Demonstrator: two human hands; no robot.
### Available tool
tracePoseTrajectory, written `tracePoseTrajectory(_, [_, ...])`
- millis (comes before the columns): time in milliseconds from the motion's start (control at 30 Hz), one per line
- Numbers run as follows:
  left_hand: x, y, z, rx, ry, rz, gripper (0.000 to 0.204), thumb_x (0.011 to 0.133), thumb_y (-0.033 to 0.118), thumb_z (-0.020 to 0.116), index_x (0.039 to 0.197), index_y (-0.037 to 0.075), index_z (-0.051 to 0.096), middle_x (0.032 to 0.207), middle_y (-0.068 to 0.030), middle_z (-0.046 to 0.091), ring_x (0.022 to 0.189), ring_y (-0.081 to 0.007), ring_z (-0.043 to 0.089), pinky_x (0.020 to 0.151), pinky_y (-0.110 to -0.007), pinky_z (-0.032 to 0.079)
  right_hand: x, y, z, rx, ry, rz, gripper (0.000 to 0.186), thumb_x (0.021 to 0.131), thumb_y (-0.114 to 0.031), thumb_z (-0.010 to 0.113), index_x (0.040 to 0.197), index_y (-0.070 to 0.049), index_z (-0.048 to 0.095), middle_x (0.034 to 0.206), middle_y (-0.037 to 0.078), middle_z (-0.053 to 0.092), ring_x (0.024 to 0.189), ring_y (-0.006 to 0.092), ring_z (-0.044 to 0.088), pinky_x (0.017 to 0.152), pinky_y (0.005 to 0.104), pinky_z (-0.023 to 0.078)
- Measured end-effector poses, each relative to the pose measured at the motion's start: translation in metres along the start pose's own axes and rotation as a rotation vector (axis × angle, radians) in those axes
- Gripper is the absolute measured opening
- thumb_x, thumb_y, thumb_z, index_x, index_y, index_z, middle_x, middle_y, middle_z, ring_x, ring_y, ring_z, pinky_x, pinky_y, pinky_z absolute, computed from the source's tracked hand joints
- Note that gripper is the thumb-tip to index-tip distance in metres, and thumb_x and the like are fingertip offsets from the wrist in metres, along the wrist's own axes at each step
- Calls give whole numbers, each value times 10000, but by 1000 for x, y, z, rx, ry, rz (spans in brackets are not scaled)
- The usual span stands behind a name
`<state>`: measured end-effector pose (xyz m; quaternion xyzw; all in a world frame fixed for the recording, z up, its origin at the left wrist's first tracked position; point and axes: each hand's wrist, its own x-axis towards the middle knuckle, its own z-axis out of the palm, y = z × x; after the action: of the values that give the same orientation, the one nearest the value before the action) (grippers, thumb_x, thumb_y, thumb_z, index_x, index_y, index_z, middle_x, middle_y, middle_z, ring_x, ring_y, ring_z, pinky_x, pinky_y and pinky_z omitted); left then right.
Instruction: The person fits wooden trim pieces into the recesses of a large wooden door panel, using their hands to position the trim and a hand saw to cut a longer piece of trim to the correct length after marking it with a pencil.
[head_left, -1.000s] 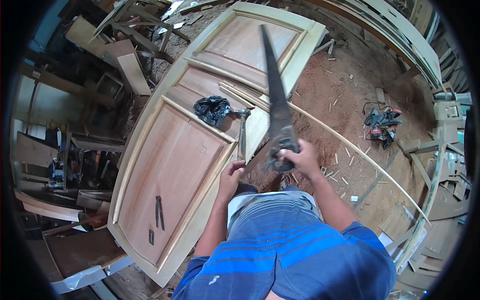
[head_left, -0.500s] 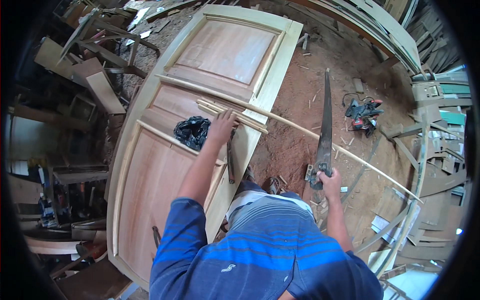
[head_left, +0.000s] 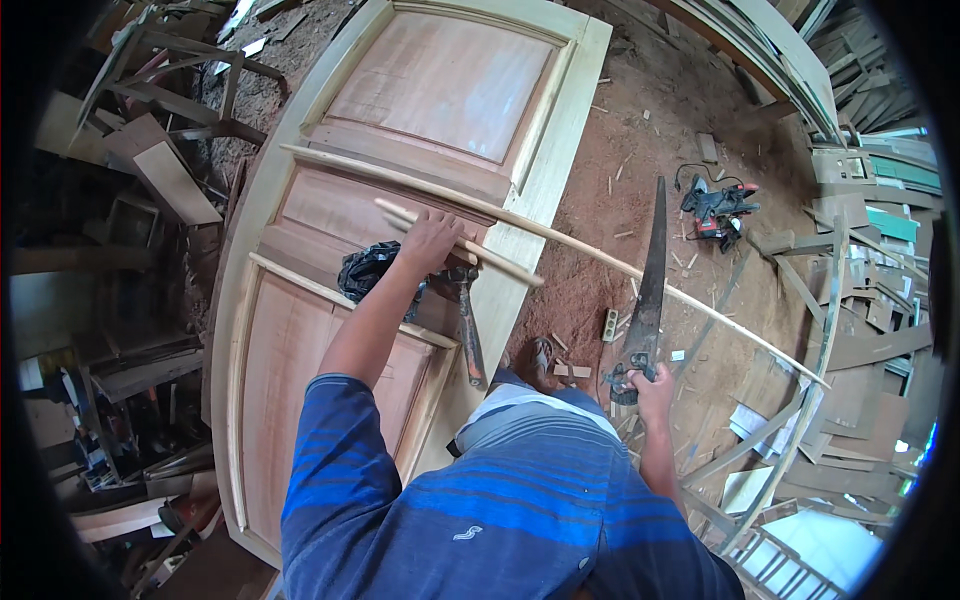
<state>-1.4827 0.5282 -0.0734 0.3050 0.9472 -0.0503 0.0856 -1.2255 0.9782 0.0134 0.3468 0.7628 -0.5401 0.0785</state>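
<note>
We are pinning a light, whippy wooden strip (head_left: 470,248) under our left hand (head_left: 430,240).
Our right hand (head_left: 652,385) is gripping the stiff handsaw (head_left: 648,290) by its handle; the strip needs holding near mid-length.

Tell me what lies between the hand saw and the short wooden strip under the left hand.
Mainly the long thin wooden strip, which runs diagonally across the gap. The hand saw, gripped by the right hand, sits to its right over the sawdust floor; the left hand rests on the short wooden strip on the pale wooden door.
</note>
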Motion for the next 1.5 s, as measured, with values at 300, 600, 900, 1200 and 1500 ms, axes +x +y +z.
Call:
tracePoseTrajectory(300, [-101,-66,-8,-158,200,-308,377,733,62,723,1103,113,674,1113,-99,662,1161,-325,590,1062,-474,439,3,-5,10,-34,-47,-5,157,859,-19,734,948,-16,605,801,54,686,675,118,665,630,279,540])
tracePoseTrajectory(600, [-144,-116,12,-757,173,-557,522,735,190,812,1225,70,677,1310,-217,641,1297,-432,547,1134,-492,436,9,-9,29,-146,-110,22,106,856,-15,695,920,-39,614,769,33,661,644,115,626,623,283,523])
tracePoseTrajectory(900, [-31,-216,18,-503,247,-1035,1245,769,631,821,1648,25,181,1736,-232,88,1601,-392,149,1250,-595,264,-12,-33,37,-172,-95,-3,117,839,-20,703,946,-22,656,771,34,670,639,118,632,620,275,511])
tracePoseTrajectory(1200, [-17,-224,27,-652,15,-1063,1298,784,670,799,1655,0,108,1747,-206,40,1594,-377,194,1236,-608,291,-27,-34,50,-209,-69,34,119,844,-25,718,948,-20,660,817,43,689,657,113,644,623,282,532])
tracePoseTrajectory(1500, [-13,-225,24,-649,-38,-1055,1298,801,659,793,1644,-40,98,1739,-240,18,1590,-397,195,1222,-619,302,-30,-28,62,-217,-54,51,149,820,-65,765,851,-25,625,780,34,667,675,111,623,623,300,510])
